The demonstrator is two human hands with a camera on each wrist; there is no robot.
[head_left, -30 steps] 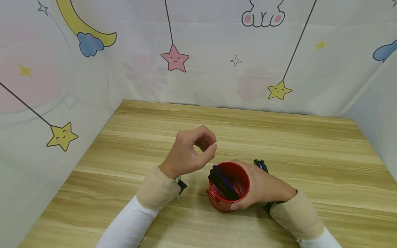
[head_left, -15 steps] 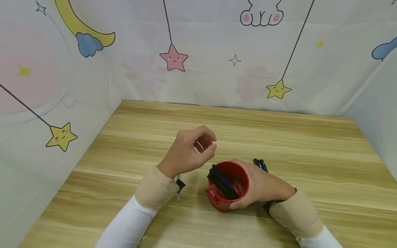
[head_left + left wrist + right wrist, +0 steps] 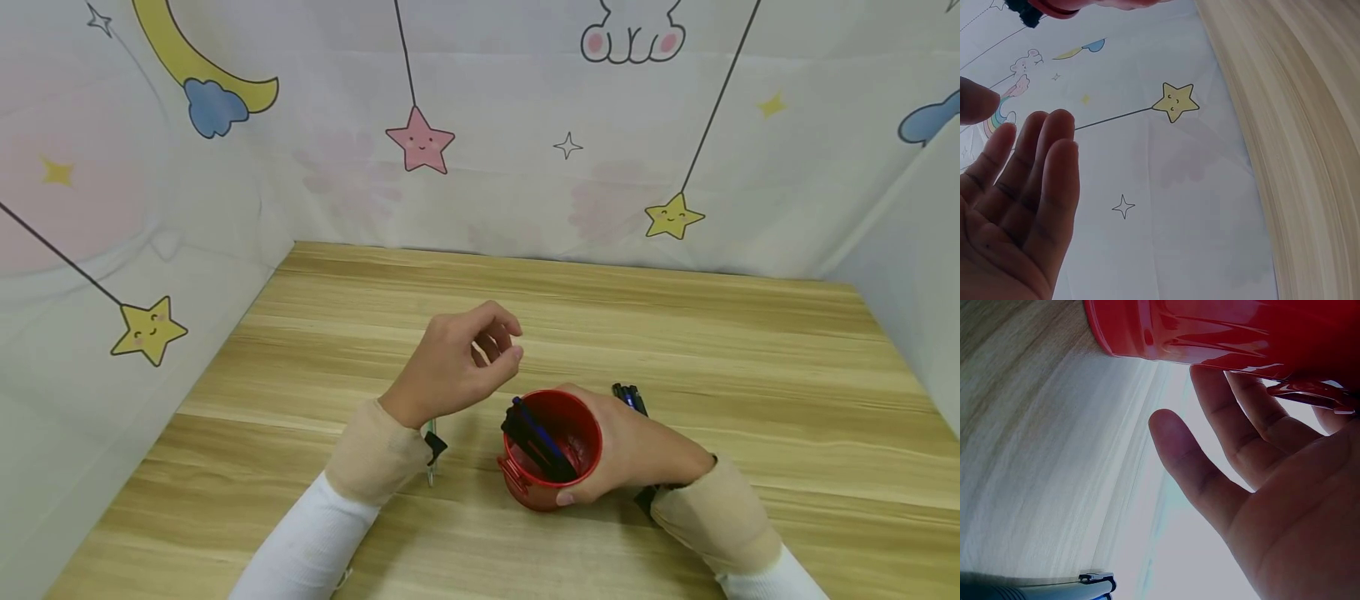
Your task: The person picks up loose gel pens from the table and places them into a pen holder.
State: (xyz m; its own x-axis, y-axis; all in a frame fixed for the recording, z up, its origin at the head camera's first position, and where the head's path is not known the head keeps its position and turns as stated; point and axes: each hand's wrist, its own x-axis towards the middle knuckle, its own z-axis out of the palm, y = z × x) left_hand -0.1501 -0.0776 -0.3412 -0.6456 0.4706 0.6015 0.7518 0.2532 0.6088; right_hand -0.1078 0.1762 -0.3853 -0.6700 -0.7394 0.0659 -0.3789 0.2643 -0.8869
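A small red pail [image 3: 536, 497] stands on the wooden table, seen into from above. Inside, black pens [image 3: 542, 447] and a blue pen [image 3: 527, 412] lean toward its left rim. My right hand [image 3: 626, 440] grips the pail from the right, thumb at the front and fingers behind. In the right wrist view, some fingers touch the pail [image 3: 1229, 337] near its handle [image 3: 1310, 394], while one finger stands off it. Left of and beyond the pail, my left hand [image 3: 465, 360] hovers loosely curled with nothing in it. Its fingers [image 3: 1057, 181] show bare in the left wrist view.
Several pens [image 3: 630, 397] lie on the table [image 3: 360, 317] behind the right hand, partly hidden by it. A thin pen-like item [image 3: 431, 473] lies under the left wrist, mostly covered. A white printed cloth [image 3: 495, 208] closes off the back and sides.
My left hand's thumb and forefinger have parted slightly. The right hand and the pail have stayed in place; the view has shifted a little.
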